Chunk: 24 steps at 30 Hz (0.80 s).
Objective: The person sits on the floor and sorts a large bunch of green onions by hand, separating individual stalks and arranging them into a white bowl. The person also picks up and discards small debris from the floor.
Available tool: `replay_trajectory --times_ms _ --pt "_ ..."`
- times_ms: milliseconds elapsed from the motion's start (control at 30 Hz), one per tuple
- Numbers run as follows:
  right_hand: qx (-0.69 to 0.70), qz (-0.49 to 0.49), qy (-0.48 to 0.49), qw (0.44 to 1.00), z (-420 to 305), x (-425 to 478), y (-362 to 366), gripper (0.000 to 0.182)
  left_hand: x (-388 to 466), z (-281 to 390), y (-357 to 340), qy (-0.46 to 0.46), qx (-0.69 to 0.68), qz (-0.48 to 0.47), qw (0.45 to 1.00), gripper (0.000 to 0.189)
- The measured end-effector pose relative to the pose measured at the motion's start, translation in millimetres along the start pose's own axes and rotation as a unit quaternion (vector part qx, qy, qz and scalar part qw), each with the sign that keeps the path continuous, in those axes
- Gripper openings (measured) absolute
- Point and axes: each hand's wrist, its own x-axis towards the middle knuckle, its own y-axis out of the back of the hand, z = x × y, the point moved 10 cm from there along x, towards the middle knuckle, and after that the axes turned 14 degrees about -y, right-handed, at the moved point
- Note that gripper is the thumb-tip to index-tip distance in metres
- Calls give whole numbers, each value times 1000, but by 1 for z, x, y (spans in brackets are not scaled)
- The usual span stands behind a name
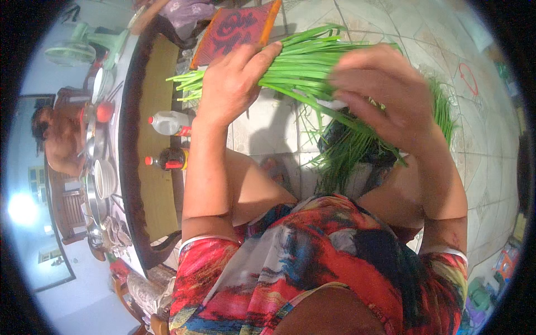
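Observation:
My left hand [236, 79] is closed around a bundle of long, flat green leaves, likely garlic chives [301, 63]. The pale cut ends stick out to its left, and the leaves spread rightward. Over the leafy end is my right hand [383, 90], blurred by motion, with its thumb apart from the fingers. Whether it grips any leaves cannot be made out. Below it, between my knees, a heap of thinner, darker green stalks [345, 163] lies on a black plastic bag [328, 140]. More green stalks [444, 113] show beyond my right wrist.
On the left stands a wooden table [130, 167] with bowls [104, 179] and pans. A clear plastic bottle [169, 123] and a dark bottle [167, 160] are beside it. A red mat [234, 27] lies ahead on the tiled floor [481, 167]. Another person [65, 138] is at far left.

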Motion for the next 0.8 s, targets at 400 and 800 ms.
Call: replay_trajectory --times_ms 400,800 --pt "-20 17 20 999 -8 -5 -45 14 13 15 -6 -28 -34 -4 999 50" --pt "113 -35 137 983 -49 -21 -13 14 7 14 30 -44 30 145 988 41"
